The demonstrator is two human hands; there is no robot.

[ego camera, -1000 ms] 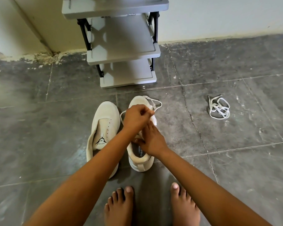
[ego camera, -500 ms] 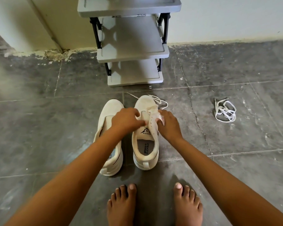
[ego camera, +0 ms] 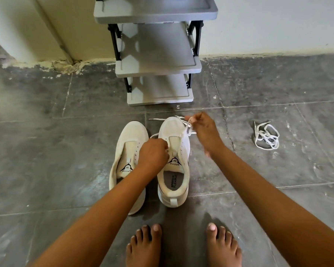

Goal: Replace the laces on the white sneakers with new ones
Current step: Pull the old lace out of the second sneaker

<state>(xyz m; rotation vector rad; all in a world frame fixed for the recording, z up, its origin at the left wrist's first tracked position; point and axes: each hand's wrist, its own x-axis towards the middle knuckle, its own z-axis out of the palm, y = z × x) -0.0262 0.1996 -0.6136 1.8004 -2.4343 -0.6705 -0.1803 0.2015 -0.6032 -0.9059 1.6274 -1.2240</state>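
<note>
Two white sneakers stand side by side on the grey tiled floor, toes pointing away from me. The left sneaker has no lace in its eyelets. My left hand is curled over the left eyelet row of the right sneaker, its fingertips at the eyelets. My right hand is raised by the toe of that shoe and pinches a white lace, drawn up from the shoe's right side. Loose lace ends lie across the toe.
A tangled bundle of white laces lies on the floor to the right. A grey tiered shoe rack stands against the wall just beyond the sneakers. My bare feet are near the bottom edge.
My right hand has moved from the side of the right sneaker up toward its toe, pulling the lace out with it. My left hand stays at the eyelets.
</note>
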